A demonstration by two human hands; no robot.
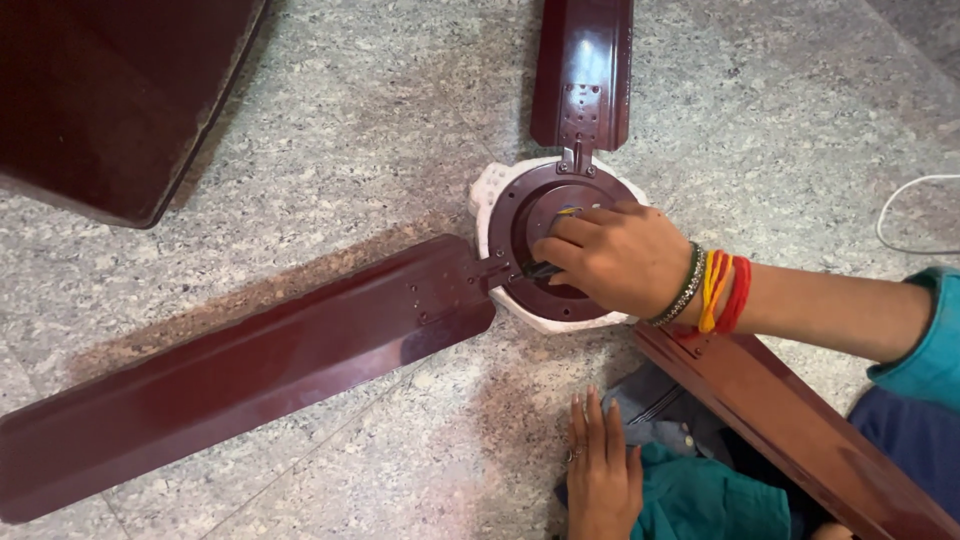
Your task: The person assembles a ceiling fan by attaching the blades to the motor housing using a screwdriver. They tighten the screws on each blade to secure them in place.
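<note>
A maroon ceiling fan lies on a speckled stone floor. Its round hub (517,215) rests on a white moulded base (489,190). Three maroon blades spread from it: one to the lower left (250,370), one toward the top (585,70), one to the lower right (790,420). My right hand (620,255), with beaded and red-yellow thread bands at the wrist, sits on the hub. Its fingers are closed on a small dark part (540,270) at the hub's left edge, by the lower-left blade's bracket. My left hand (603,470) lies flat by my knee, fingers together, holding nothing.
A large dark maroon panel (110,100) fills the top left corner. A white cable (900,215) loops on the floor at the right. Teal cloth (700,500) and a grey zipped bag (655,405) lie beside my left hand, under the right blade.
</note>
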